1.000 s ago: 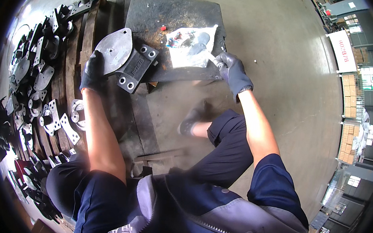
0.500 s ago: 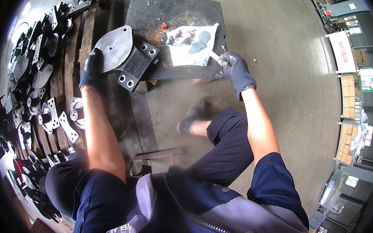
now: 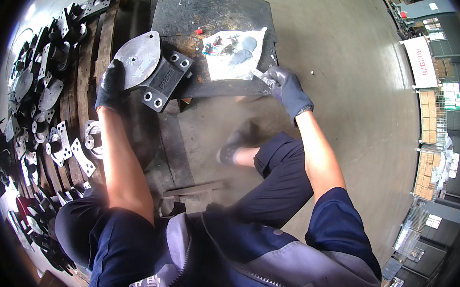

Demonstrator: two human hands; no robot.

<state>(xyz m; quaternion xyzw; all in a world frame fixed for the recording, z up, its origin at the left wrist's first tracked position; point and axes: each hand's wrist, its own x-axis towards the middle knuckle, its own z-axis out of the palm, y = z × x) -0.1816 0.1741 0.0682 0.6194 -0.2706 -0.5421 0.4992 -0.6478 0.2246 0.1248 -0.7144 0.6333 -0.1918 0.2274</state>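
Observation:
My left hand, in a dark glove, grips the edge of a metal bracket. This part has a grey oval plate with small holes and a dark block with several bright-rimmed holes, and it rests over the near left corner of the dark worktop. My right hand, gloved too, is closed round a slim light-coloured tool; most of it is hidden in the fingers, so its kind is unclear. The tool's tip is at the near right edge of a white plastic bag, which bears dark grey smears.
The dark, worn worktop carries a small red piece behind the bag. At left, a wooden pallet holds many metal parts. My foot is on the floor below the worktop. Wire cages with boxes stand far right.
My right hand has turned slightly and moved a little left and down, with the tool's tip now lower beside the bag. The left hand still grips the bracket in much the same place.

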